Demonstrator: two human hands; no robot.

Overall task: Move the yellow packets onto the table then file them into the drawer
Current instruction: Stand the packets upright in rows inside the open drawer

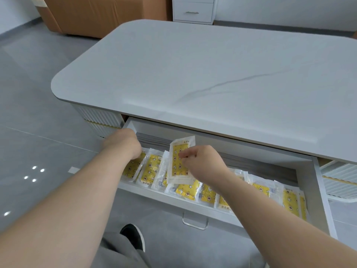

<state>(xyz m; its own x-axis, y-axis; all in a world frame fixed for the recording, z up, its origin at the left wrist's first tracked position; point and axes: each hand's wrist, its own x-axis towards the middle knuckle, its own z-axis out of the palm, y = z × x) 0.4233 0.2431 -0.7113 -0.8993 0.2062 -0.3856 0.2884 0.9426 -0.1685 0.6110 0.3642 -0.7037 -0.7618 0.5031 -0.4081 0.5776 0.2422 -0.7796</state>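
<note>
Head view: an open drawer point(164, 198) under a white table point(212, 74) holds a row of yellow packets point(152, 169), leaning and overlapping along the drawer's front wall. Above the drawer's middle, the right hand point(201, 165) pinches one raised packet point(177, 171) near its side edge and holds it upright. The left hand point(123, 144) reaches into the drawer's left end. Its fingers are hidden, so its grip cannot be told. The packets look light, thin and floppy in slick clear wrappers. The flat sealed border seems the surest place to pinch.

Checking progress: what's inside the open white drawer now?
Yellow star-printed packets in clear wrappers line the open white drawer. The right hand pinches one raised packet; the left hand covers the leftmost ones. Anything beneath them is hidden.
</note>
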